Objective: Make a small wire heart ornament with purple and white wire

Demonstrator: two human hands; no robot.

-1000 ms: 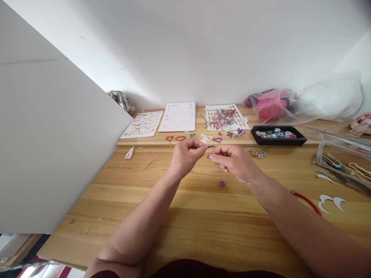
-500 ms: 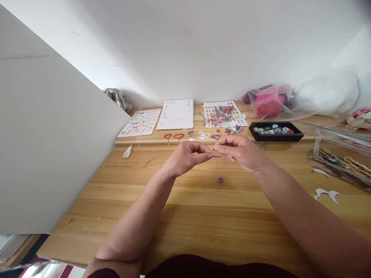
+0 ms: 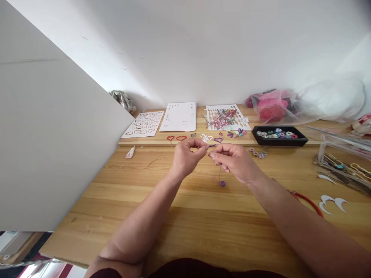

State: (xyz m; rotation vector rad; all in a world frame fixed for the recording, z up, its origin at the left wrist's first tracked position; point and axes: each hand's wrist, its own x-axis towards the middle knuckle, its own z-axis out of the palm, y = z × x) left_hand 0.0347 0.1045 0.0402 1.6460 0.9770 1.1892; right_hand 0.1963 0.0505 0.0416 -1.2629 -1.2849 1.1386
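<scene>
In the head view my left hand (image 3: 188, 156) is closed, thumb and forefinger pinched on a thin piece. Its purple, slightly curved part (image 3: 212, 145) sticks out to the right of the fingertips. My right hand (image 3: 233, 160) is closed too, just right of the left, pinching fine thread; the thread's exact course between the fingers is too small to make out. A strand hangs from the right hand down to a small purple thread bobbin (image 3: 222, 183) below it.
Behind the hands stand red heart shapes (image 3: 181, 138), patterned sheets (image 3: 178, 117) and a black tray (image 3: 279, 139) of bobbins. Red-handled pliers (image 3: 308, 201), white crescents (image 3: 340, 204) and a clear rack (image 3: 321, 150) lie right. A glue bottle (image 3: 130, 153) lies left.
My right hand has lowered slightly relative to the left, and the purple piece has swung up from below the fingertips. The strand above the bobbin shows now, and the pliers have come into view.
</scene>
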